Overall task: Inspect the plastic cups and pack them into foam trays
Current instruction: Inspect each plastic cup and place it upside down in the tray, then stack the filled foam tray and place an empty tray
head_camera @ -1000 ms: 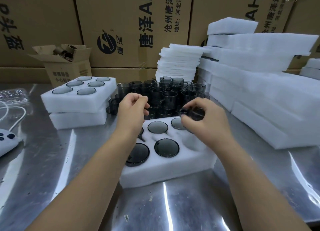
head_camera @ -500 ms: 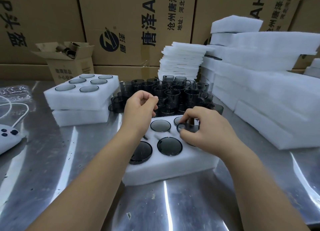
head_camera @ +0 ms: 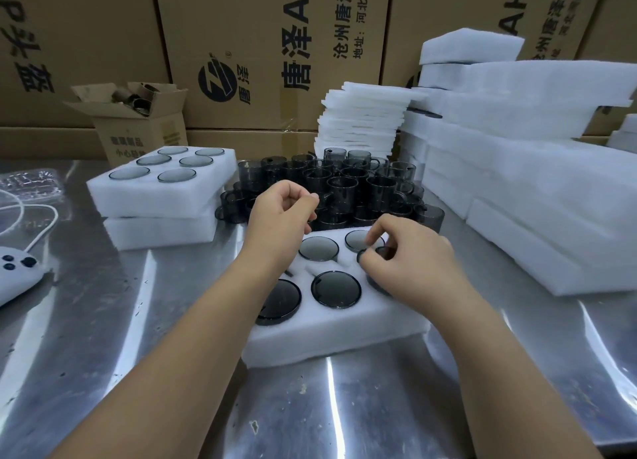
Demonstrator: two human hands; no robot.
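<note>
A white foam tray lies on the steel surface directly in front of the person. Four packed cups sit in its pockets, showing as round smoky discs level with the foam, two in the near row and two in the far row. The right hand is over the tray's right end. Its fingers are curled round a dark, see-through cup at the near right pocket. The hand hides most of the cup, so I cannot tell how deep it sits. The left hand hangs above the tray's far left corner, fingers clenched with the thumb against the forefinger, and nothing shows in its grasp.

Just behind the tray stands a crowd of loose cups, upright and piled in two layers, some with handles. To the left, two filled trays are stacked, and the top one shows six cups. A pile of thin foam sheets rises behind the loose cups, and thick foam blocks are stacked on the right. A small open box stands at the back left in front of large printed cartons. A white cable and a white device lie at the left edge.
</note>
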